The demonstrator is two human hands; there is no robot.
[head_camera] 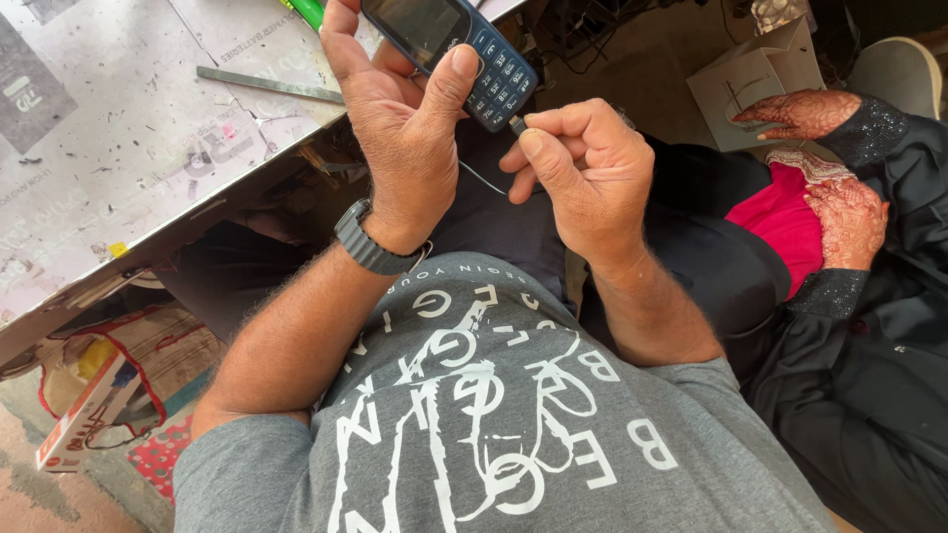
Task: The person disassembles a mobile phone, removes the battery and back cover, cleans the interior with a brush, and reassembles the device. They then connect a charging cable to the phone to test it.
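My left hand holds a dark blue keypad phone from behind, the thumb resting on its keys. My right hand pinches a small charger plug against the phone's bottom edge. A thin cable trails down from the plug between my hands. A dark watch sits on my left wrist.
A scuffed grey worktable lies at left with a flat metal strip and a green marker. Another person in black sits at right, patterned hands in their lap beside a pink cloth. A grey box stands beyond; bags lie below the table.
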